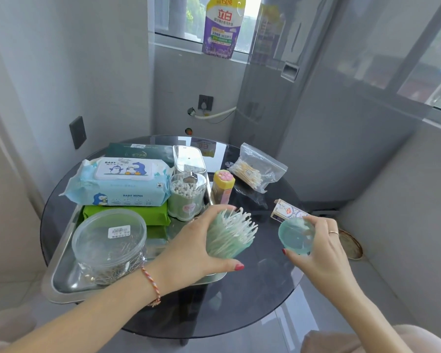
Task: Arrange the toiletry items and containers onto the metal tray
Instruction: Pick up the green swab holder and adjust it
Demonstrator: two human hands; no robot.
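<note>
My left hand (201, 247) grips an open green tub of cotton swabs (229, 234), tilted right, just off the metal tray's (64, 273) right edge. My right hand (316, 244) holds the tub's round green lid (294, 236) to the right, apart from the tub. On the tray stand a clear round jar of clips (108, 247), green tissue packs (127, 215), a blue baby wipes pack (117, 184), a swab holder (187, 197) and a clear box (189, 160).
On the round dark glass table (252, 301), off the tray, are a yellow toothpick bottle (223, 187), a zip bag of swabs (257, 168), a small carton (287, 211) and a dark green pack (135, 151). Walls stand close on all sides.
</note>
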